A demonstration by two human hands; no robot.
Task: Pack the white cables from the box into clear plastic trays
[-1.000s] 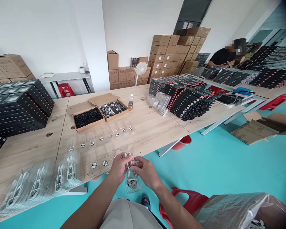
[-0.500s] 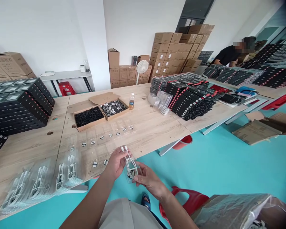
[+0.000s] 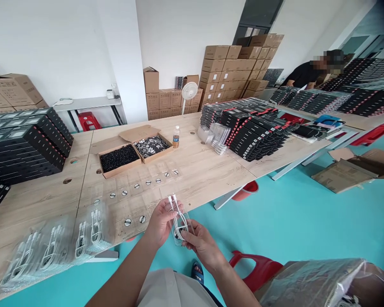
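Between my two hands is a coiled white cable (image 3: 181, 221) lying in a clear plastic tray (image 3: 176, 241), its two connectors pointing away from me. My left hand (image 3: 160, 221) grips the tray's left side, with the thumb across the cable near the connectors. At the lower right, my right hand (image 3: 203, 245) pinches the tray, thumb over the cable's loop. Ahead and left on the table lie clear trays (image 3: 134, 209) with round black-and-white labels. Further left, clear trays with coiled white cables (image 3: 96, 226) stand in overlapping groups along the table's front edge.
Two open cartons hold black pieces (image 3: 120, 158) and black-and-silver pieces (image 3: 152, 146). A bottle (image 3: 176, 137) stands beside them. Black boxes (image 3: 252, 132) are stacked right, more (image 3: 25, 145) left. A red stool (image 3: 259, 268) and plastic-lined carton (image 3: 313, 283) are near me. A person (image 3: 304, 76) works far right.
Both hands have shifted slightly right with the tray and cable. My left thumb has moved lower across the cable, below the connectors.
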